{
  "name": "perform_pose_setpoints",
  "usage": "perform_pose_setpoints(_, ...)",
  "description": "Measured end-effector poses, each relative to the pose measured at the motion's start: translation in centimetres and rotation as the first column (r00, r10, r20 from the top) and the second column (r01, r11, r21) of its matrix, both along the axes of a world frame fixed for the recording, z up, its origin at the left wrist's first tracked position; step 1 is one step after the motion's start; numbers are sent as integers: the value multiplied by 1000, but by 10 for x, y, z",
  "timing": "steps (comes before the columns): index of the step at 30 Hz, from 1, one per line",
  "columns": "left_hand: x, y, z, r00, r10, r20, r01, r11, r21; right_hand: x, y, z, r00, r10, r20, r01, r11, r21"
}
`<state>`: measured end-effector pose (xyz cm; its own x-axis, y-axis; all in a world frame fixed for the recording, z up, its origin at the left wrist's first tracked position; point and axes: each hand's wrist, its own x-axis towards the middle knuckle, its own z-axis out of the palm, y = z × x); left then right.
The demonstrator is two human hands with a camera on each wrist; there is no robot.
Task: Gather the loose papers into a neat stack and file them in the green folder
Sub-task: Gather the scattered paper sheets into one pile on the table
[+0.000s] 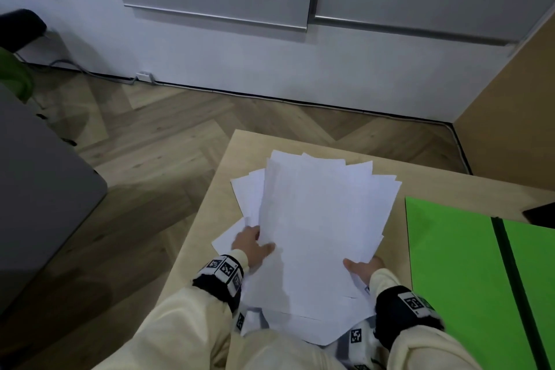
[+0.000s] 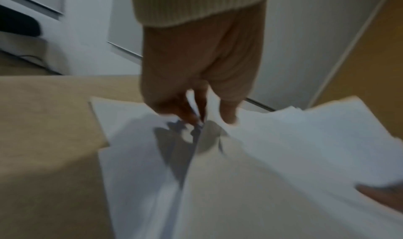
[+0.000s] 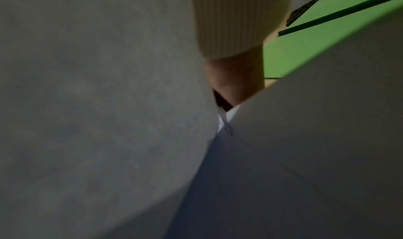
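Note:
A fanned, uneven bundle of white papers (image 1: pixel 318 225) is lifted off the light wooden table (image 1: pixel 207 198), its far edges splayed. My left hand (image 1: pixel 250 245) grips its left edge, thumb on top and fingers underneath; in the left wrist view the papers (image 2: pixel 283 156) are blurred under that hand (image 2: pixel 196 87). My right hand (image 1: pixel 362 269) grips the near right corner with the thumb on top. In the right wrist view papers (image 3: pixel 98 105) fill the picture and hide most of that hand (image 3: pixel 235 81). The green folder (image 1: pixel 456 255) lies open and flat to the right, and also shows in the right wrist view (image 3: pixel 305 48).
A few more sheets (image 1: pixel 246 198) lie on the table beneath the bundle at the left. A dark object (image 1: pixel 540 213) sits at the folder's far right edge. A grey table (image 1: pixel 39 189) stands to the left, wood floor and a white wall beyond.

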<state>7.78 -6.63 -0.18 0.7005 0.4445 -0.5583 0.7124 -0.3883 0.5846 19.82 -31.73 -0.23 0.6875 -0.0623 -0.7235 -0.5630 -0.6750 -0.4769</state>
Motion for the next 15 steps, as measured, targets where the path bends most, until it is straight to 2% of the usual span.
perform_pose_setpoints(2,-9,17,-2,983,184,-20,-172,948,266,2,-3,0,1000,13,4,-13,1000,-24)
perform_pose_setpoints(4,-23,32,-5,958,283,-47,-246,895,372,4,-6,0,999,31,-11,-31,999,-42)
perform_pose_setpoints(7,-34,43,-11,970,240,-47,-220,941,257,4,-6,3,997,20,-73,-21,1000,-8)
perform_pose_setpoints(9,-34,44,-10,957,288,-21,-283,951,122,4,-4,5,992,36,-119,-35,999,5)
perform_pose_setpoints(13,-33,49,-13,892,433,127,-434,900,-21,5,-7,-10,998,41,-56,-42,999,-18)
perform_pose_setpoints(15,-32,50,-10,829,522,202,-519,852,-75,1,-8,-13,997,45,-61,-48,997,-54)
